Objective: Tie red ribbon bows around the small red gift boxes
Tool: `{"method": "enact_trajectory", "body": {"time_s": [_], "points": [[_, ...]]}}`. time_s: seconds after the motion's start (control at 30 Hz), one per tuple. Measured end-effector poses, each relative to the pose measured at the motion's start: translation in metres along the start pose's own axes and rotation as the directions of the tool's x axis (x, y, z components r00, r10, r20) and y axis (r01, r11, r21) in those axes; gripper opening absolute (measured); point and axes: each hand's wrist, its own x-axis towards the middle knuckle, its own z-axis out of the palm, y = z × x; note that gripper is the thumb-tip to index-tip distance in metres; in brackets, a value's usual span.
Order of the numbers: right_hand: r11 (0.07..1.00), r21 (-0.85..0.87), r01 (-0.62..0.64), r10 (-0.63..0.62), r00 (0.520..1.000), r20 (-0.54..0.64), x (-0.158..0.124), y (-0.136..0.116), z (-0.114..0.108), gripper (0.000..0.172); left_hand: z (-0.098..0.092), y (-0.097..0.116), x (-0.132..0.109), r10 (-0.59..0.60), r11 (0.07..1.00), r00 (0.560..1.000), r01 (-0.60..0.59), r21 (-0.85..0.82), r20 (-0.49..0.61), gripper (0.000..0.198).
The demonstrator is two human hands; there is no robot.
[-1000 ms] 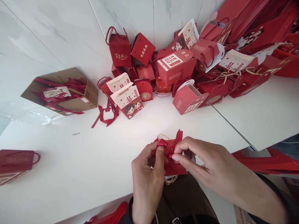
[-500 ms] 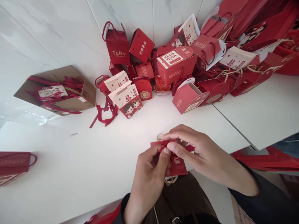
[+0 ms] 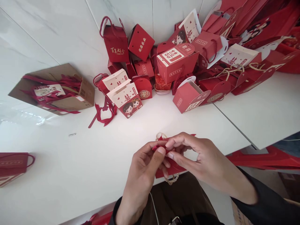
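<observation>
Both hands meet over a small red gift box [image 3: 172, 167] at the table's front edge. Gold rope handles [image 3: 172, 179] show at its near and far ends. My left hand [image 3: 147, 165] pinches a red ribbon [image 3: 161, 147] between thumb and index finger, above the box. From the right, my right hand [image 3: 195, 153] has its thumb and fingertips closed on the same ribbon. A ribbon tip sticks out beyond the right fingers. The fingers hide most of the ribbon and much of the box's top.
Several red gift boxes [image 3: 177, 62] are piled along the tiled wall. An open cardboard box [image 3: 87, 93] of red ribbons stands at the left, with a loose ribbon [image 3: 106, 120] beside it. Another red box [image 3: 14, 165] sits at the left edge. A seam crosses the white table [image 3: 77, 168].
Both hands have shifted slightly, the left hand a little leftward. The ribbon has turned between the fingertips, and more of its ends now show above the hands. The view has moved slightly.
</observation>
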Motion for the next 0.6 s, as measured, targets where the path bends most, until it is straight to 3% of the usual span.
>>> {"method": "enact_trajectory", "body": {"time_s": [0.23,0.33,0.43,0.6], "points": [[0.988,-0.132,0.076,-0.085,0.994,-0.063,0.001,0.003,-0.006,0.022,-0.007,-0.006,0.0,0.043,0.989,0.999,-0.041,0.144,-0.013,0.016],[0.992,-0.119,0.03,-0.026,0.999,0.036,0.007,0.005,-0.007,0.034,-0.006,-0.009,0.0,0.184,0.925,0.982,-0.157,0.345,-0.046,0.009],[0.997,-0.06,-0.056,0.062,0.992,0.114,0.011,0.009,-0.008,0.034,-0.005,-0.015,-0.002,0.408,0.773,0.911,-0.306,0.555,-0.067,0.021],[0.992,0.015,-0.128,0.125,0.981,0.149,0.012,0.011,-0.009,0.026,-0.008,-0.027,-0.001,0.644,0.461,0.763,-0.439,0.771,0.05,0.04]]}}
